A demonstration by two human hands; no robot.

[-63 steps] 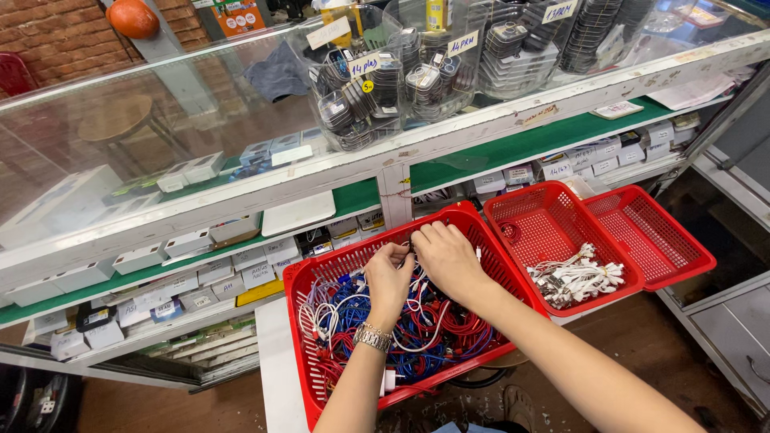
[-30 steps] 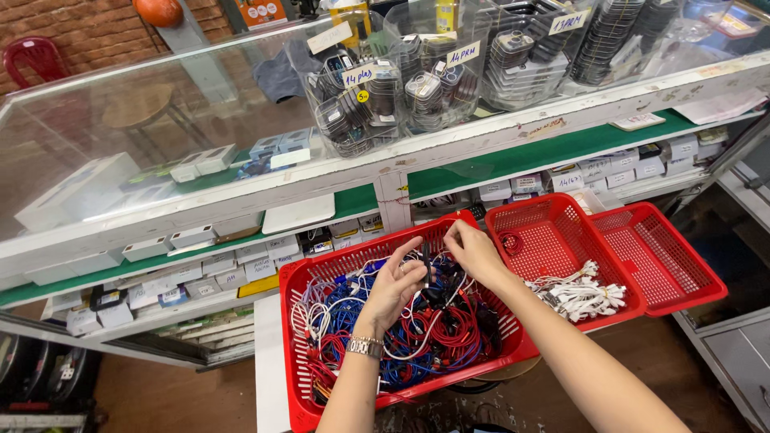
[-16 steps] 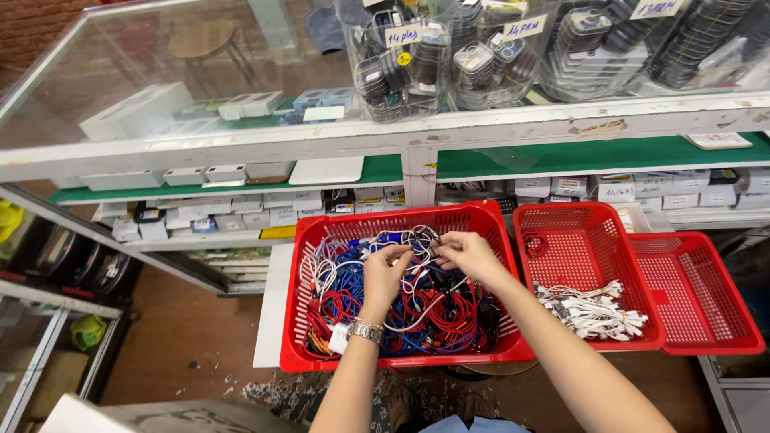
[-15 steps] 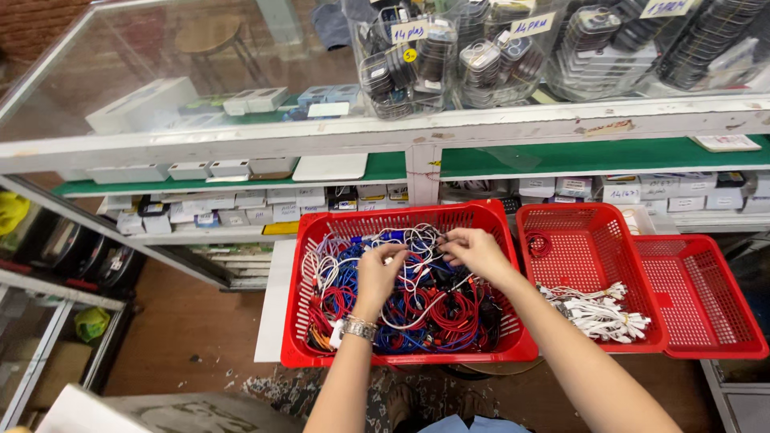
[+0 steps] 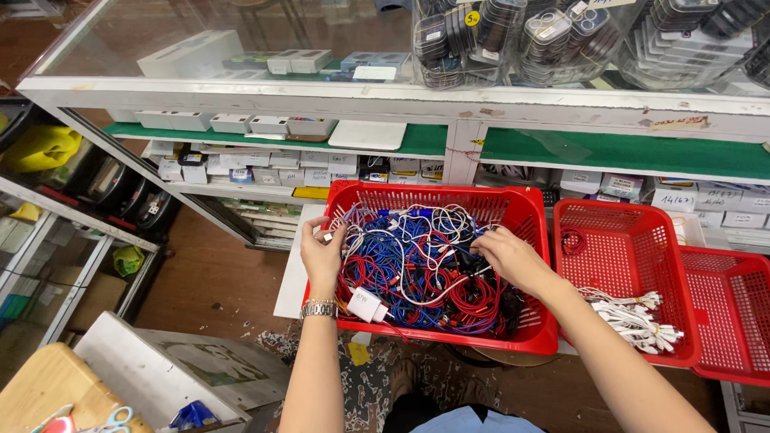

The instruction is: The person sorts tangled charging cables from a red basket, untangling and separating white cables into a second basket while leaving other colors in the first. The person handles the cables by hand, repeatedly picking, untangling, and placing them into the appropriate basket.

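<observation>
A large red plastic basket [image 5: 525,210] holds a tangle of blue, red and white cables [image 5: 417,265]. My left hand [image 5: 323,250], with a metal watch on the wrist, pinches a white cable end at the basket's left side. At the right side of the tangle my right hand [image 5: 508,255] grips dark and red cables. A white charger plug [image 5: 366,305] lies near the front rim.
Two smaller red baskets [image 5: 634,240] [image 5: 734,321] stand to the right; a bundle of white cables [image 5: 634,317] lies in the nearer one. A glass counter [image 5: 337,48] with boxed goods and packaged accessories runs behind. Scissors [image 5: 120,417] lie at lower left.
The view has swung left and down. My left hand moved to the basket's left edge with a white cable end; my right hand stays in the tangle.
</observation>
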